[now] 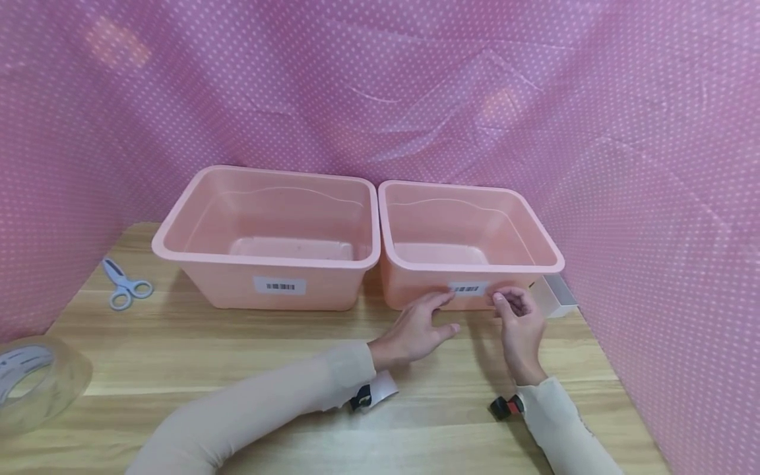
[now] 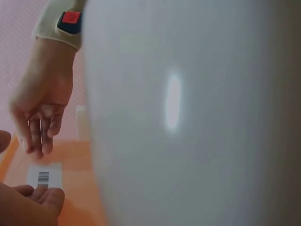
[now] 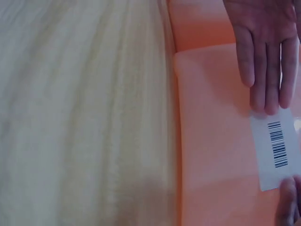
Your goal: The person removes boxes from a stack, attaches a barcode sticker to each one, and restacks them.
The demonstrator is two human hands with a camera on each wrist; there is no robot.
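A white barcode label lies on the front wall of the right pink bin. My left hand has straight fingers, and their tips touch one end of the label in the right wrist view. At the label's other end is my right hand, its fingers loosely bent and thumb near the index finger. The left wrist view shows the right hand with fingertips just off the label's edge. A blurred pale surface hides most of that view.
The left pink bin carries a similar barcode label. Blue scissors and a roll of clear tape lie at left. A white box stands beside the right bin. Pink dotted cloth surrounds the wooden table.
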